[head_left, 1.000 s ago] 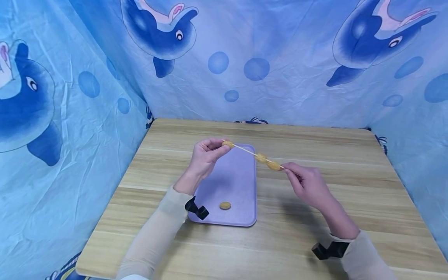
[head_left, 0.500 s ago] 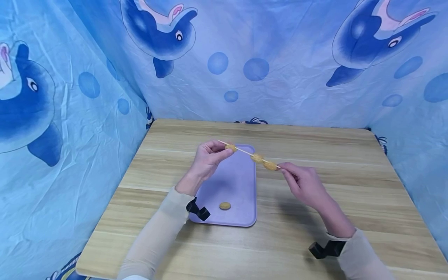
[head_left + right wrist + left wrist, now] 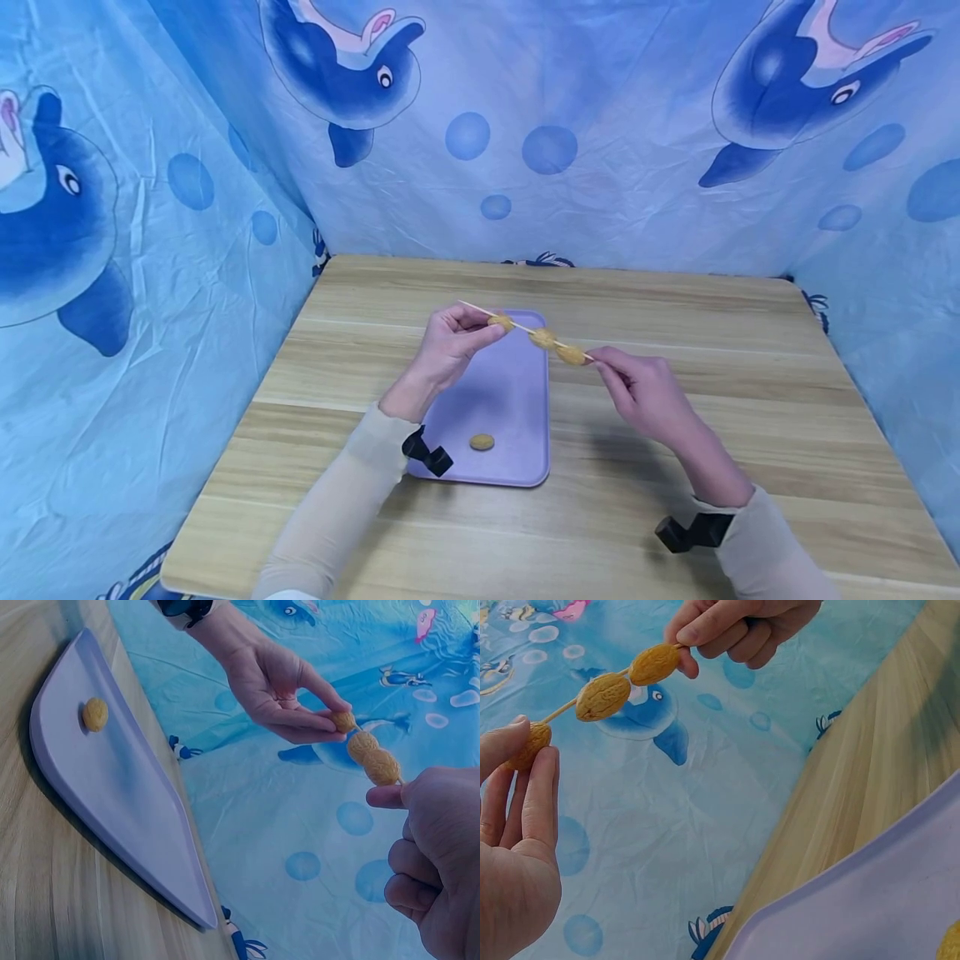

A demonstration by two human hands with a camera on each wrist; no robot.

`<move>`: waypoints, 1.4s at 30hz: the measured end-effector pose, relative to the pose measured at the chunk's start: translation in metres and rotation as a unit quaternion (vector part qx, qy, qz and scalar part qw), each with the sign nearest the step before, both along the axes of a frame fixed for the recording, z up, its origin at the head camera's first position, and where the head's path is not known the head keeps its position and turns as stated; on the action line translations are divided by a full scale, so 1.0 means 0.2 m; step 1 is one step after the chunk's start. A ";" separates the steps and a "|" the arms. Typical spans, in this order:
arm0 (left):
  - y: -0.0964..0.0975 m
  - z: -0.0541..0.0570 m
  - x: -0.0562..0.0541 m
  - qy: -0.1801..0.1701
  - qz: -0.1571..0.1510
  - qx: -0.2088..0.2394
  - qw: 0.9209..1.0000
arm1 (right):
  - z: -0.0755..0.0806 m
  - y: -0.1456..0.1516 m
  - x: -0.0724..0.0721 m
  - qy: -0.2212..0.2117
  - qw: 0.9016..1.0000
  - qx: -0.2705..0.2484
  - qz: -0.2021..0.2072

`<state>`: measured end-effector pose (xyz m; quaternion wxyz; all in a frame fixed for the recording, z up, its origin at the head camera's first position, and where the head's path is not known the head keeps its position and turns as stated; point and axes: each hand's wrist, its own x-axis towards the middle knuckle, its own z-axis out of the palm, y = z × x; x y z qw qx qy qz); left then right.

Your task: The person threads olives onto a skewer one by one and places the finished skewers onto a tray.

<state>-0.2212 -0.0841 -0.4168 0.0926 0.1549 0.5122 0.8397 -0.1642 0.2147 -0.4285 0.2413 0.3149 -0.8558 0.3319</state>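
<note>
A thin wooden skewer (image 3: 520,327) is held in the air between my two hands, sloping down toward the right in the head view. My left hand (image 3: 446,346) pinches a wrinkled yellow oval piece (image 3: 532,747), like dried fruit, between thumb and fingers. The skewer passes through this piece, its tip sticking out to the left. Two similar pieces, a middle one (image 3: 603,697) and a right one (image 3: 654,664), are threaded further along, end to end. My right hand (image 3: 648,396) pinches the skewer's other end, just past the right piece.
Below my left hand, a pale purple tray (image 3: 517,400) lies on the wooden table (image 3: 645,542). One loose yellow oval piece (image 3: 482,442) rests near the tray's front edge. A blue cloth with printed dolphins (image 3: 510,83) hangs behind and at both sides.
My right hand has moved left with the skewer. The left piece has slid further along it, closer to the other two, and more of the tip shows beyond my left hand.
</note>
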 end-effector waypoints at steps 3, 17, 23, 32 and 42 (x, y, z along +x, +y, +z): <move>0.01 0.00 0.00 0.005 -0.001 -0.004 1.000 | 0.00 -0.01 0.00 -0.005 1.000 0.001 0.000; 0.02 -0.01 0.01 0.028 0.008 -0.036 0.999 | 0.00 -0.03 0.00 -0.004 1.000 -0.005 0.008; 0.01 -0.02 0.02 0.043 0.004 -0.084 0.995 | 0.00 -0.01 0.00 -0.018 1.000 -0.003 0.011; -0.12 -0.17 0.10 0.165 -0.062 -0.461 0.870 | 0.00 0.11 0.01 -0.034 0.999 -0.005 -0.002; -0.14 -0.30 0.20 0.219 -0.165 -0.610 0.743 | 0.00 0.19 0.02 -0.040 0.999 0.003 -0.020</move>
